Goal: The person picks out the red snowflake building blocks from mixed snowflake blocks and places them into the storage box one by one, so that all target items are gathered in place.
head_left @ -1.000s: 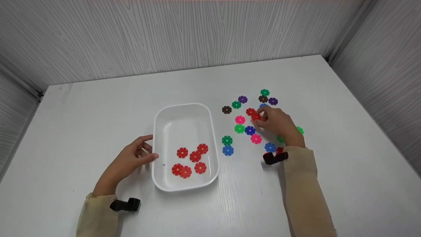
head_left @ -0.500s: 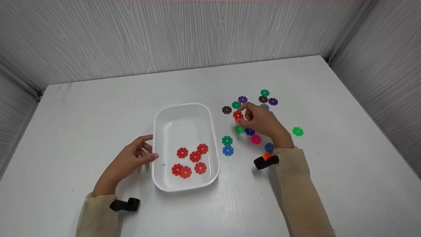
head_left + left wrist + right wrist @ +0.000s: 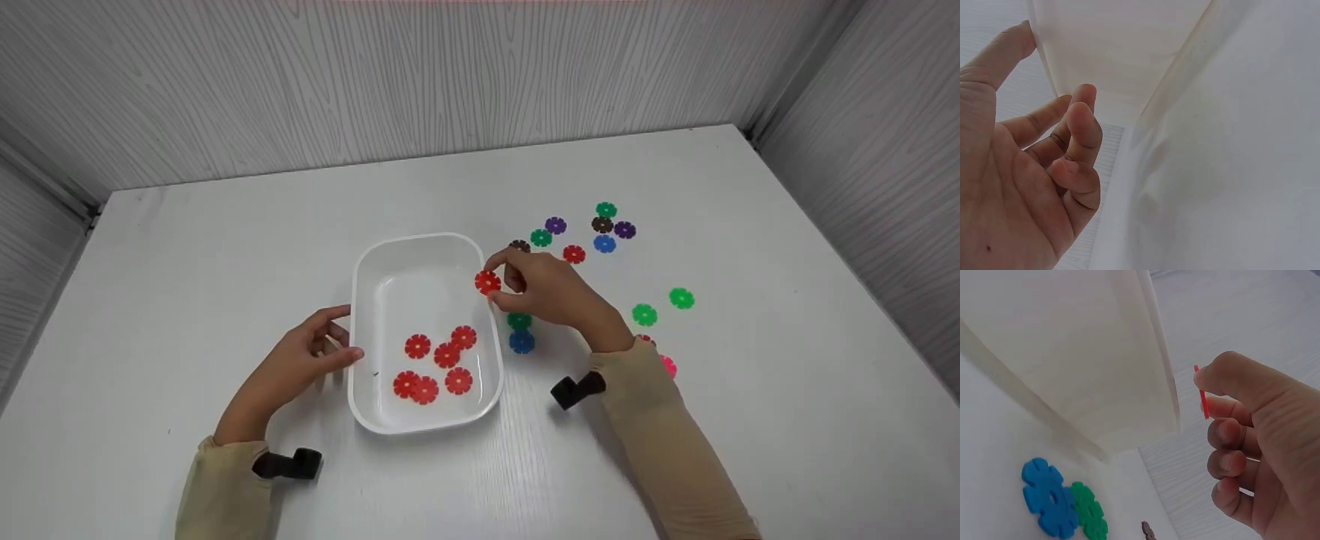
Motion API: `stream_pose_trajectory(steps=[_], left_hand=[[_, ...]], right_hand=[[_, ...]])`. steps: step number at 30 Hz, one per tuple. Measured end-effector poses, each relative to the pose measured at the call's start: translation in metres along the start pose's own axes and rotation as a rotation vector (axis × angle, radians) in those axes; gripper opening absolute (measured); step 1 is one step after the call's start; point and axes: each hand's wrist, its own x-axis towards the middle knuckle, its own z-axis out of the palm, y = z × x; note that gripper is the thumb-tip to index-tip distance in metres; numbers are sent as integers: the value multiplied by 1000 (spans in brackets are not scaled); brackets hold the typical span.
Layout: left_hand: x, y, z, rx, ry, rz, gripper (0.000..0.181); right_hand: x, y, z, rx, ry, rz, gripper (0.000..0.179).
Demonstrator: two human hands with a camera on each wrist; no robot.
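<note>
My right hand (image 3: 555, 291) pinches a red snowflake disc (image 3: 487, 283) between thumb and forefinger, just over the right rim of the white tray (image 3: 409, 300). In the right wrist view the disc (image 3: 1205, 402) stands edge-on above the rim, with the other fingers curled. My left hand (image 3: 300, 360) holds the tray's left rim, its thumb laid over the edge. From the left wrist view, thumb and forefinger of that hand (image 3: 1033, 152) touch the rim, the other fingers loosely bent beside the wall. Several red snowflake discs (image 3: 418, 346) lie in the tray's near half.
Right of the tray, a blue disc (image 3: 522, 342) and a green disc (image 3: 519, 321) lie close to its wall. Further right are a red disc (image 3: 574, 254), purple, brown and light green discs (image 3: 644, 314). The right arm hides some. Panelled walls (image 3: 420, 82) border the table.
My right hand has carried the pinched red disc leftward from the scattered discs to the tray's right rim. The left hand has kept its place on the tray.
</note>
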Motion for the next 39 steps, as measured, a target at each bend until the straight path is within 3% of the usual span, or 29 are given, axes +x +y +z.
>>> stream_pose_trajectory(steps=[7,16,25,32,39], left_hand=[[0,-1,0,12,-1,1,65],[2,0,-1,18,1,3,64],[0,2,-1,19,-4,3,65],[0,1,1,4,1,-4,64],[-1,0,1,4,4,-17,64]], right_hand=[[-3,-21,7,-32,-23,-101,36],[-2,-34,13,-82,-53,-105,38],[19,-35,18,-119,-74,-53,40],[37,-36,24,-185,-40,-122,39],[44,-35,39,-296,-41,-153,41]])
